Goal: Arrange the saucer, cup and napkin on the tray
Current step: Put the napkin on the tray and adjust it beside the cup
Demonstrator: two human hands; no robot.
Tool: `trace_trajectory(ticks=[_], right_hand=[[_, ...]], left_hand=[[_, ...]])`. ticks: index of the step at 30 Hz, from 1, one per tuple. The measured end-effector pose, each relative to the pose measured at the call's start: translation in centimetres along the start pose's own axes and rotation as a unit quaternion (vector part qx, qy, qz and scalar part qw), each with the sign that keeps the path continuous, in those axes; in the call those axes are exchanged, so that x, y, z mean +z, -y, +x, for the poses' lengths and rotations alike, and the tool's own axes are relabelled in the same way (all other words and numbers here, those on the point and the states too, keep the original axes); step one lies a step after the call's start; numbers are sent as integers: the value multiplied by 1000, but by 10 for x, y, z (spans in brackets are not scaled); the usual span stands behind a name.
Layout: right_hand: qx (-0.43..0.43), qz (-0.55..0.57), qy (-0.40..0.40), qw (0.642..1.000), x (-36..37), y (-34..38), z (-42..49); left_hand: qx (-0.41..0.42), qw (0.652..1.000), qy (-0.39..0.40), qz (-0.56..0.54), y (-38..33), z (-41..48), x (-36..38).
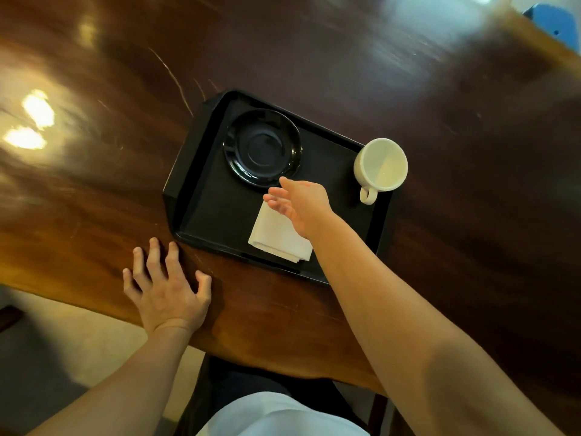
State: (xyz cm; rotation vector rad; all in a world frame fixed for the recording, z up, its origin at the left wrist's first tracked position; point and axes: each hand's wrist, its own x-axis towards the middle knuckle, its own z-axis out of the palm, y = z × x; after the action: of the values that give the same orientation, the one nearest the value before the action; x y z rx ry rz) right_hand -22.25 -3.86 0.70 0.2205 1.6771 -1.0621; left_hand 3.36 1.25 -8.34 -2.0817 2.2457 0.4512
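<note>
A black tray lies on the dark wooden table. A black saucer sits in its far left part. A folded white napkin lies near the tray's front edge. A white cup stands upright at the tray's far right corner, over the rim, handle toward me. My right hand hovers over the tray between saucer and napkin, fingers apart, holding nothing. My left hand rests flat on the table just left of the tray's near corner, fingers spread.
The wooden table stretches wide around the tray, with bright light reflections at the left. A blue object shows at the top right corner. The table's front edge runs just behind my left wrist.
</note>
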Motion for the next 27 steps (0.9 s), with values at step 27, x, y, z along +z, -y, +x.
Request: trace_trajectory(ticks=[27], right_hand=[[-83, -222, -17, 971, 0, 22, 12]], left_hand=[[0, 1000, 11, 1, -1, 1, -2]])
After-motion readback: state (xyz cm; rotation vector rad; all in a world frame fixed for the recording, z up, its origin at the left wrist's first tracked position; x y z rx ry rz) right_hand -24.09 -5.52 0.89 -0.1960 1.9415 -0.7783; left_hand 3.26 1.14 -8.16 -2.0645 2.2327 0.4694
